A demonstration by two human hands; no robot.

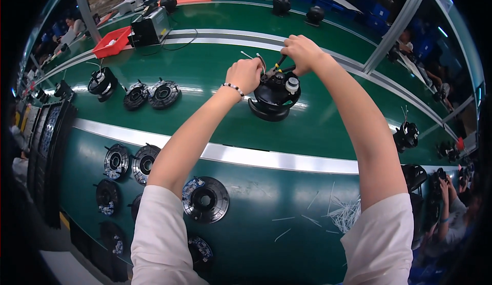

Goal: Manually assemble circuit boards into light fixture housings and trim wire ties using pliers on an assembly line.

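A round black housing point(270, 99) with a curved base stands on the far green belt in front of me. At its top, my left hand point(244, 75) is closed, with fingers pinched around thin wires point(263, 62). White strip ends poke up beside those fingers. My right hand point(303, 54) grips a pair of cutting pliers point(281, 62) with black and yellow handles, the jaws pointing at the wires near my left fingertips. A white cylindrical part point(292, 85) sits on the housing's right side. The exact spot where the jaws meet the wires is too small to make out.
Loose white cable ties point(344, 214) lie at the near right. Round black plates with circuit boards point(206, 200) cover the near left. More black housings point(102, 83) stand along the belt. A red tray point(114, 42) and a box-shaped device point(150, 26) sit far left.
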